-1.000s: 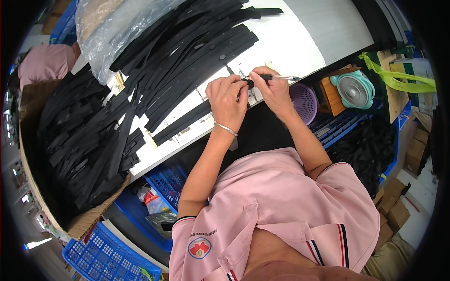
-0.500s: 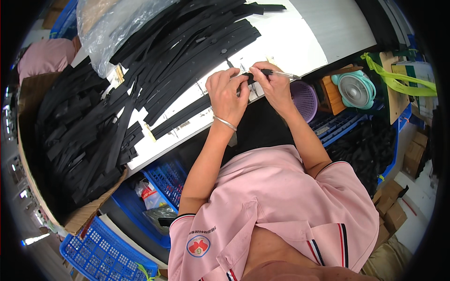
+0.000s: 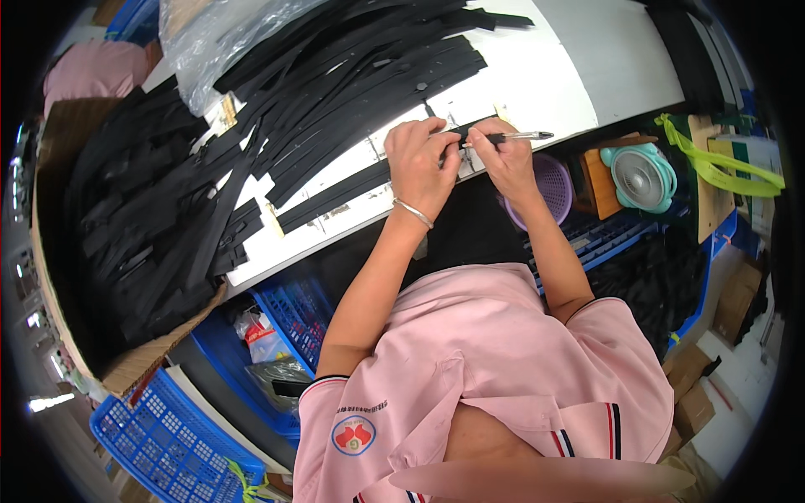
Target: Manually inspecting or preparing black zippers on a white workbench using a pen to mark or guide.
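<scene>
Over the front edge of the white tabletop (image 3: 570, 75), my two hands work close together. My left hand (image 3: 422, 163) is closed, pinching the end of a black strap (image 3: 348, 188) that runs back along the table to the left. In my closed right hand (image 3: 509, 163) is a pen (image 3: 530, 136) with a black grip and a clear barrel; its back end points right. The pen's tip is at the strap beside my left fingertips, partly hidden by my fingers. Beyond my hands lies a broad pile of black straps (image 3: 369, 88).
A cardboard box (image 3: 71, 335) full of black straps stands at the left. Clear plastic (image 3: 210, 42) lies at the back. To the right, below the table, are a purple basket (image 3: 553, 189) and a teal fan (image 3: 643, 178). Blue crates (image 3: 159, 444) stand low. Another person (image 3: 96, 71) is at far left.
The whole view has shifted slightly. My right hand has tilted the pen, so its back end now sits more level. My left hand keeps its pinch on the strap.
</scene>
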Available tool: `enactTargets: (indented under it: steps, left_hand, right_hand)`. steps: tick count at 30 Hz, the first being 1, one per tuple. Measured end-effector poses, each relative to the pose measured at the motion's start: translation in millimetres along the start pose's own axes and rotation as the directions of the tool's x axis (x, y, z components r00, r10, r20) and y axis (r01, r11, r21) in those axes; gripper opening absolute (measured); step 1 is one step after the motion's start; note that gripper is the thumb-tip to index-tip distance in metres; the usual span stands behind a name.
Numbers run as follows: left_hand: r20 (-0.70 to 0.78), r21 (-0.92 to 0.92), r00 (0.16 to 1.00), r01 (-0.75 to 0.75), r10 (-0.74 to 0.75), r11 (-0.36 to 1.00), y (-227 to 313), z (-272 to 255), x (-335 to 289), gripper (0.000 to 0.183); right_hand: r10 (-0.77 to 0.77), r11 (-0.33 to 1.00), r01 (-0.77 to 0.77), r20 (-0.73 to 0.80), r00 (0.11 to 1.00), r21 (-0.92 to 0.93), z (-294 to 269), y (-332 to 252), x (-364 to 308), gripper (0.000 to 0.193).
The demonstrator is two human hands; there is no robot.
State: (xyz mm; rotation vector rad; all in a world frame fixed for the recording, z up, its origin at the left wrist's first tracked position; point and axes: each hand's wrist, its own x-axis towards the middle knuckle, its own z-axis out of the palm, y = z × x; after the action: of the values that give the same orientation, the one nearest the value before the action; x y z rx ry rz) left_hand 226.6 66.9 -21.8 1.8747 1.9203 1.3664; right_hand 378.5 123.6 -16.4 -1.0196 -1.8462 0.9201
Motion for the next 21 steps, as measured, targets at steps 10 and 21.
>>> enactTargets:
  steps: [10, 21]
  left_hand:
    - [0.102, 0.134, 0.978, 0.170, -0.184, 0.976, -1.6, -0.2, 7.3, 0.070]
    - [-0.130, 0.018, 0.992, 0.007, -0.005, 1.000, -59.3, -32.8, 67.0, 0.046]
  right_hand:
    - [0.145, 0.972, -0.132, -0.050, 0.988, 0.195, -0.8, 3.9, -10.5, 0.018]
    - [0.115, 0.986, -0.099, -0.113, 0.987, 0.136, 6.2, 7.2, -11.9, 0.017]
